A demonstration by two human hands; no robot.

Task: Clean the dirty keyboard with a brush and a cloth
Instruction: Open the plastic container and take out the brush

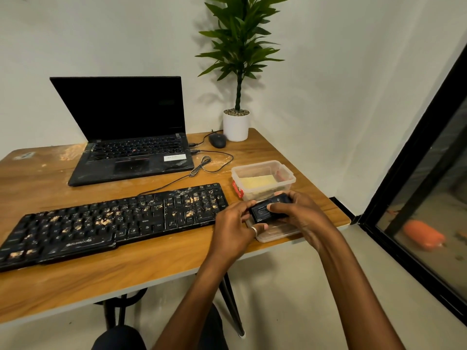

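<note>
So the keyboard (113,223) is sitting at an angle on the front-left part of the tabletop (151,261), black, and properly covered in pale orange-ish crumbs, worst on the right-hand keys and across the middle rows. Its cable runs back toward the laptop (131,137), which is open behind it with a dark screen.

Containers: there's a clear plastic tub (288,178) just past the keyboard's right end, lid off, with a red clip (237,189) on its near-left side. Inside it lies a flat yellowish layer (257,181) covering the bottom; could be a cloth or a sponge, honestly can't tell. Closer to the front edge there's a shallow clear plastic piece (275,234), looks like a lid or a low tray, and I can't make out anything in it since the hands cover most of it.

Both hands are up over that shallow piece, holding a small black block (265,210) between them. The left hand (233,223) pinches its left end, ring on one finger, and the right hand (300,215) is curled round the right end from above. No idea what the block is.

Back right corner has a black mouse (217,140) next to a white plant pot (235,126)
</note>
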